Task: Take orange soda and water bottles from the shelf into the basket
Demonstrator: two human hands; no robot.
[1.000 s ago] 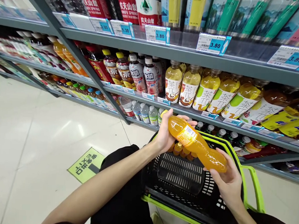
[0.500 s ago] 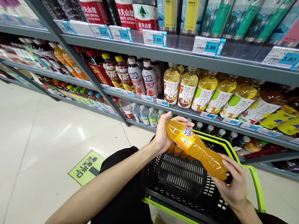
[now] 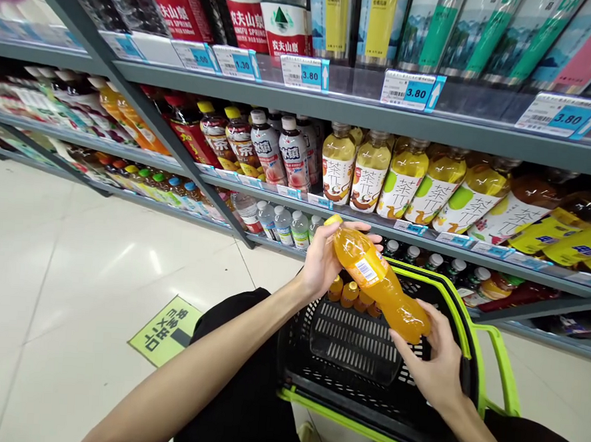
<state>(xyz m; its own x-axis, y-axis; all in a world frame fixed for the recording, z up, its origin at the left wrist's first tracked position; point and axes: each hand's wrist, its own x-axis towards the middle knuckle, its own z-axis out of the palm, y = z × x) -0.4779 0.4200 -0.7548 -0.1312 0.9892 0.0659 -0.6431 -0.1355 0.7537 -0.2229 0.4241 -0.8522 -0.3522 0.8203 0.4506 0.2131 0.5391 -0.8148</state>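
Note:
A bottle of orange soda (image 3: 395, 297) with a yellow cap is held at a slant between both hands, above the basket. My left hand (image 3: 322, 256) is closed round its neck end, the cap showing by the thumb. Its base rests in the fingers of my right hand (image 3: 435, 356), thumb on the near side. A barcode on the yellow-orange label faces up. Beneath it stands a black shopping basket (image 3: 345, 384) with lime-green rim and handle. Several small orange bottles (image 3: 350, 295) are at its far end, partly hidden by the soda bottle.
Ahead runs a drinks shelf (image 3: 303, 98) with price tags. Water bottles (image 3: 287, 27) fill the top level, and tea bottles (image 3: 373, 176) the middle one. More bottles (image 3: 299, 229) stand low behind the basket. A green floor sign (image 3: 166, 330) lies left of my legs.
The soda bottle has turned about its length, so the barcode now shows instead of the logo. Its yellow cap has come into view. My right hand has moved slightly left with the base.

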